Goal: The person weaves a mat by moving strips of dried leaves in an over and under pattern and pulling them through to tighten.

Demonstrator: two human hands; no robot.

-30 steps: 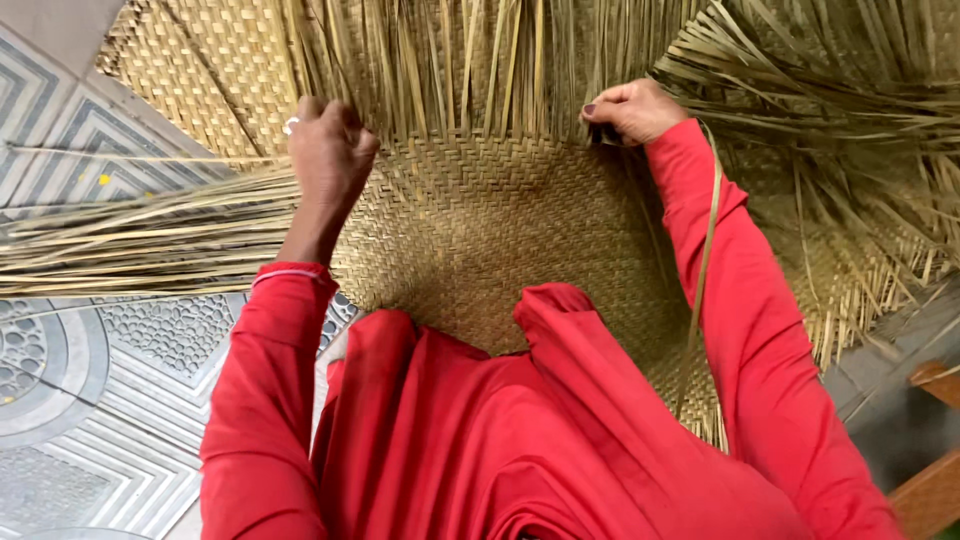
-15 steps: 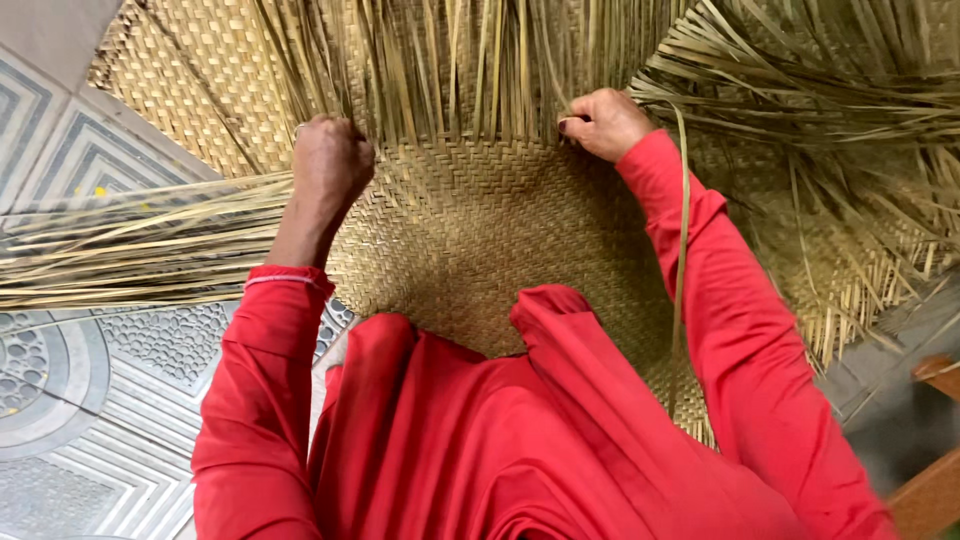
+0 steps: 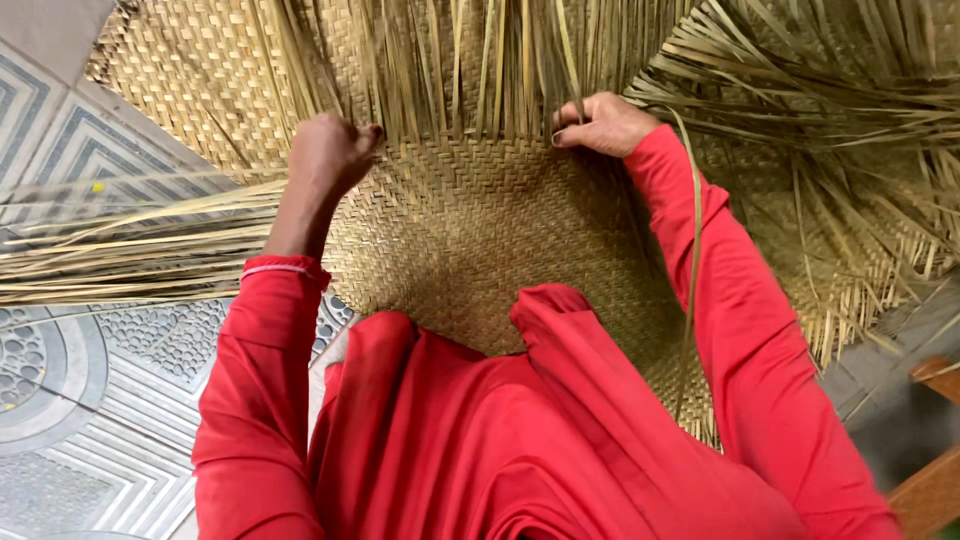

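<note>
A half-woven straw mat [image 3: 480,230] lies on the floor in front of me, its far edge ending in a fringe of loose upright straw strips [image 3: 490,60]. My left hand [image 3: 328,155] is closed at the mat's woven edge on the left, gripping strips there. My right hand [image 3: 603,124] pinches a strip at the woven edge further right. One long loose strip [image 3: 693,260] hangs down over my right red sleeve. My red clothing covers the near part of the mat.
Bundles of loose straw [image 3: 120,245] fan out to the left over patterned grey floor tiles [image 3: 90,400]. More unwoven straw [image 3: 830,140] spreads to the right. A wooden piece [image 3: 930,440] shows at the lower right corner.
My right hand has shifted left along the woven edge, trailing the long strip over my sleeve. My left hand has stayed closed at the edge, moving slightly right.
</note>
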